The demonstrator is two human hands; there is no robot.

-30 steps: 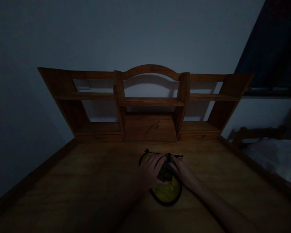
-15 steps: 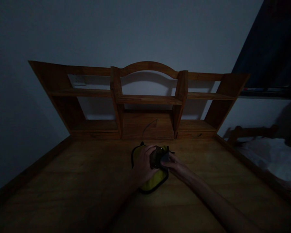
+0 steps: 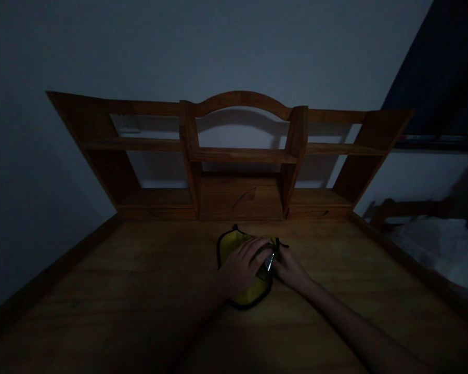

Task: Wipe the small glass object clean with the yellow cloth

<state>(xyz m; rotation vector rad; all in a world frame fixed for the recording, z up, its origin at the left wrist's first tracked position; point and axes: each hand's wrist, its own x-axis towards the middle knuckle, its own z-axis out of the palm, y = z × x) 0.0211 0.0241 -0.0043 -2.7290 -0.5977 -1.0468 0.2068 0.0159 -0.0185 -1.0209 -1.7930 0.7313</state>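
The room is very dim. A yellow pouch with black edging (image 3: 234, 246) lies on the wooden desk (image 3: 140, 291), just in front of the shelf unit. My left hand (image 3: 239, 267) rests on top of the pouch, its fingers curled over a small dark shiny object (image 3: 268, 262) at the pouch's right side. My right hand (image 3: 290, 267) comes in from the right and pinches the same spot at the pouch's right edge. I cannot make out what the dark object is.
A wooden shelf unit with an arched top (image 3: 239, 156) stands at the back of the desk against a pale wall. A raised wooden rim runs along the desk's left and right sides. White bedding (image 3: 440, 249) and a wooden frame lie beyond the right edge.
Both hands have stayed on the pouch and shifted slightly. The pouch's free end has turned and been pulled in. The camera view has also moved a little.
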